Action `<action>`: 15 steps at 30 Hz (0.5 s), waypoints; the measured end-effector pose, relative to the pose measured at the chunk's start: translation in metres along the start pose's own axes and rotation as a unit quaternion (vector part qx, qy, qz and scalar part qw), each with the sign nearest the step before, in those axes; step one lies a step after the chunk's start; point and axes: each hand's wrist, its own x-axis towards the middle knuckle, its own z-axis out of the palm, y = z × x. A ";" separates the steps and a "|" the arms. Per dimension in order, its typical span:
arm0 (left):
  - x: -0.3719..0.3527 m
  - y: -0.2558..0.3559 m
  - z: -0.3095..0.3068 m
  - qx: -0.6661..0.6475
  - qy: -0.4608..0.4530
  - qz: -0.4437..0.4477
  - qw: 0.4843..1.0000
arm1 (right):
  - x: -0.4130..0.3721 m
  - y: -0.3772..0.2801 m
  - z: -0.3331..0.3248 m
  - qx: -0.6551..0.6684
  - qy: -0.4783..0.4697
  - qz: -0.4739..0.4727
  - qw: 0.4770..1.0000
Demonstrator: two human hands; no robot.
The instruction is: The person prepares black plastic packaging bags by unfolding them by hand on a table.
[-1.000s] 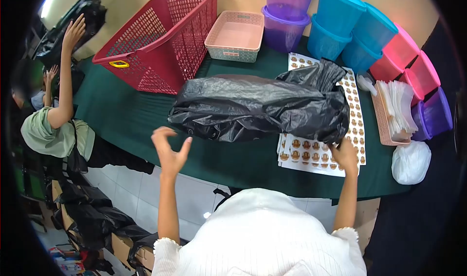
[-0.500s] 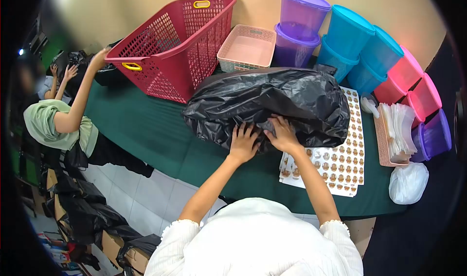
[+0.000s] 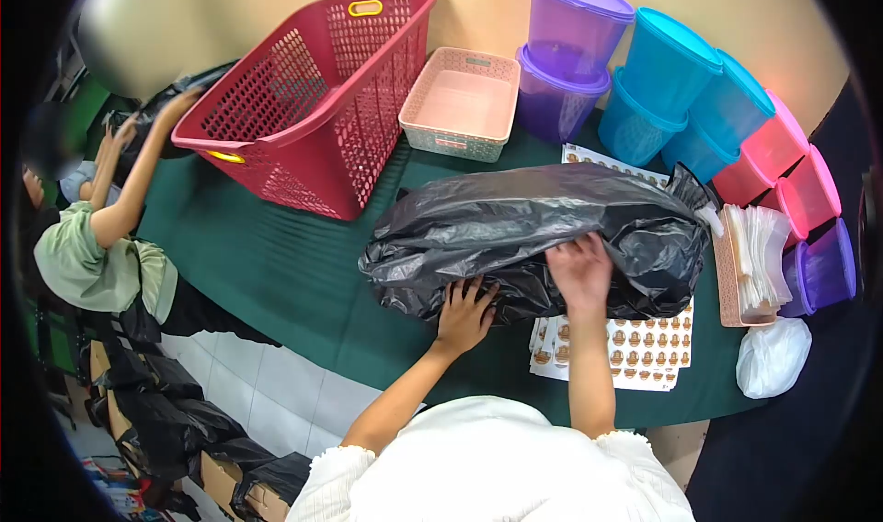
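A large, bulging black plastic bag (image 3: 515, 205) lies lengthwise across the table in front of me. My left hand (image 3: 466, 318) rests on its near lower side, fingers spread and open. Higher up and to the right, my right hand (image 3: 581, 269) has its fingers curled at a fold in the plastic. The fingertips there are partly hidden and a little blurred. Under the bag's right part lie sheets of round brown stickers (image 3: 644, 349), showing at the near side and beyond the far side. What the bag contains is hidden.
A dark red basket (image 3: 354, 159) and a pink tray (image 3: 432, 140) stand behind. Purple (image 3: 570, 71), blue (image 3: 667, 71) and pink tubs (image 3: 782, 140) line the back right, near a bin of clear bags (image 3: 763, 255) and a white bag (image 3: 774, 356). A person (image 3: 106, 255) reaches to the basket.
The black bag has come nearer to me and slightly right, exposing stickers behind it. My right hand has shifted up the bag and turned. My left hand stays on the near side.
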 end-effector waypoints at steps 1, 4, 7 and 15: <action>0.002 0.001 -0.001 -0.011 -0.001 -0.014 1.000 | 0.018 -0.021 -0.040 0.064 -0.290 0.060 0.953; 0.007 0.004 -0.001 -0.030 0.002 -0.030 0.999 | -0.015 -0.064 -0.054 -0.135 -0.398 -0.033 0.907; 0.018 0.010 -0.016 -0.043 -0.088 -0.098 0.990 | -0.049 -0.100 -0.045 -0.530 -0.419 -0.170 0.717; 0.104 0.001 -0.044 -0.036 -0.094 -0.131 0.986 | 0.033 -0.051 0.058 -0.822 -0.171 -0.535 0.093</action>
